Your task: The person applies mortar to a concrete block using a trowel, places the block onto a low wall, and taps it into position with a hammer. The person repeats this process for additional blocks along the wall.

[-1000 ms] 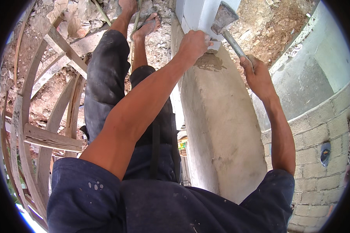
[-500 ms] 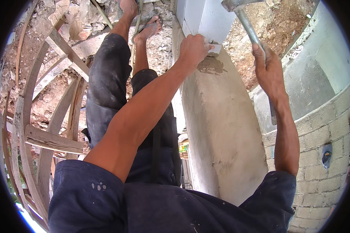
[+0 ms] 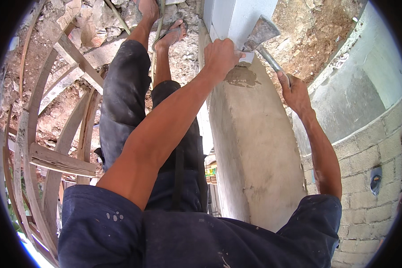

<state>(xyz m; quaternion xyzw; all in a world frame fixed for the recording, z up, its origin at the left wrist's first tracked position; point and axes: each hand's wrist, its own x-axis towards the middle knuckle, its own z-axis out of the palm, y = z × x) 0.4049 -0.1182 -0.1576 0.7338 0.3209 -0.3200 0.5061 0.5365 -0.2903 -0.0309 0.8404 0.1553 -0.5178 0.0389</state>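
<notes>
My left hand is closed on a small light grey block at the far end of a plastered concrete ledge, beside a damp dark patch. Just beyond it stands a pale grey upright column. In my right hand is a metal-handled hammer, its broad, mortar-crusted head just above and right of the block, near my left fingers. Whether the head touches the block or column I cannot tell.
A wooden frame lies at left over rubble ground. My legs and sandalled feet are left of the ledge. At right are rocky earth, a plastered wall, block masonry and a small dark object.
My right hand and the hammer rose up and to the right half a second ago, and have come back down toward the block. My left hand has shifted very slightly.
</notes>
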